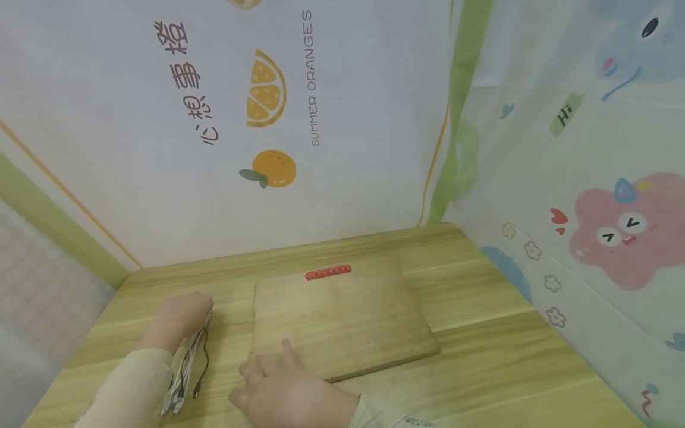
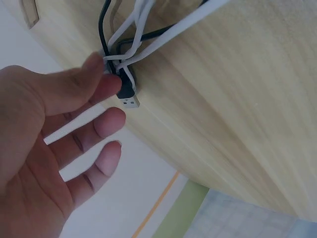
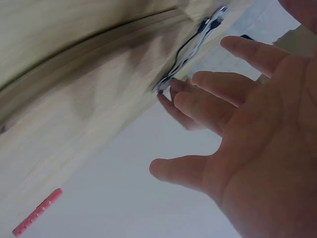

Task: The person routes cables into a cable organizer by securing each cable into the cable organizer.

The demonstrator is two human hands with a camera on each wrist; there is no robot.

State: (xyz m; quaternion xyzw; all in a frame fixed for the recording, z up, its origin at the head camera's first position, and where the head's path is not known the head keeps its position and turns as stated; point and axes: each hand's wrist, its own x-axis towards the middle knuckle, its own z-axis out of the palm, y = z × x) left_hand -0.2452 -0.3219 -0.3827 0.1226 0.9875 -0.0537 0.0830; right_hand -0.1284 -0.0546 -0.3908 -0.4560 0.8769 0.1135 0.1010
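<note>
- The left hand (image 1: 184,312) pinches 1 end of a bundle of white and dark USB cables (image 1: 184,368) between thumb and index finger; its other fingers are loosely bent and spread apart.
- The cable bundle is left of the wooden board (image 1: 348,324), running from the left hand toward the near side of the wood-grain table (image 1: 508,362); 1 dark cable strays to the right of the rest.
- In the left wrist view, a dark USB-A plug (image 2: 130,99) sticks out just beside the pinching fingertips, and white cable winds across the others there.
- The right hand (image 1: 291,392) has its fingers spread wide and holds nothing; it is at the board's near left corner, and whether it touches the wood I cannot tell.
- The board lies flat on the table.
- A red strip with a row of bumps (image 1: 328,272) lies at the board's far edge.
- Behind stands a white sheet printed with oranges (image 1: 348,190).
</note>
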